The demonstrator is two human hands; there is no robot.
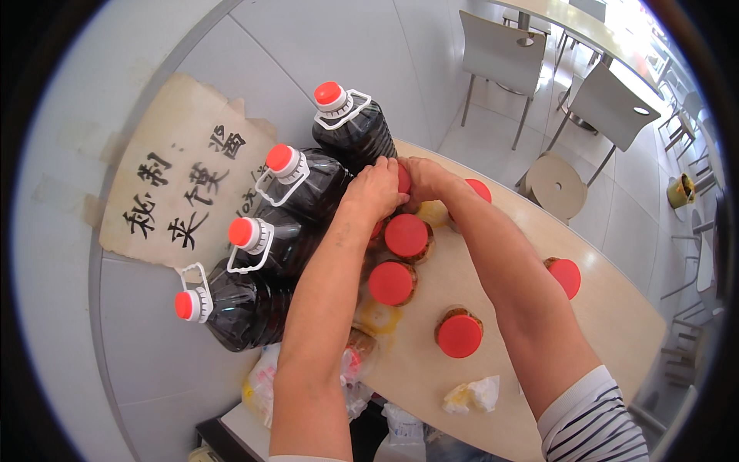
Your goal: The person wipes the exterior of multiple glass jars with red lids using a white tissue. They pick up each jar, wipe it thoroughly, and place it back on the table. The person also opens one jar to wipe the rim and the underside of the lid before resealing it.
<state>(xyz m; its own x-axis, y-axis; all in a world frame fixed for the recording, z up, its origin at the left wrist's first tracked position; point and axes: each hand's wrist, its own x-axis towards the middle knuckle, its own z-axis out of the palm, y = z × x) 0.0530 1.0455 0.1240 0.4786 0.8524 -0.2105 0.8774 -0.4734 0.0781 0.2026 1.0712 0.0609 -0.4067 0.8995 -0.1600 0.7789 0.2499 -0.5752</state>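
My left hand (375, 190) and my right hand (428, 180) come together at the far side of the table, closed around a red-lidded jar (404, 179). Only part of its lid shows between my fingers. Just nearer stand two more red-lidded jars (406, 236) of brownish food, close together. Past my right wrist is another red lid (479, 190), partly covered by the forearm. A separate jar (459, 336) stands between my forearms, and one (564, 278) lies beyond my right forearm. Large bottles of dark liquid (355, 131) with red caps and white handles line up left of my hands.
The pale table (531, 369) carries yellow smears (379, 316) and a crumpled, stained tissue (473, 394). Plastic bags (264, 383) sit below my left forearm. A handwritten paper sign (181, 173) is on the wall. Chairs (504, 50) and a round stool (554, 187) stand beyond.
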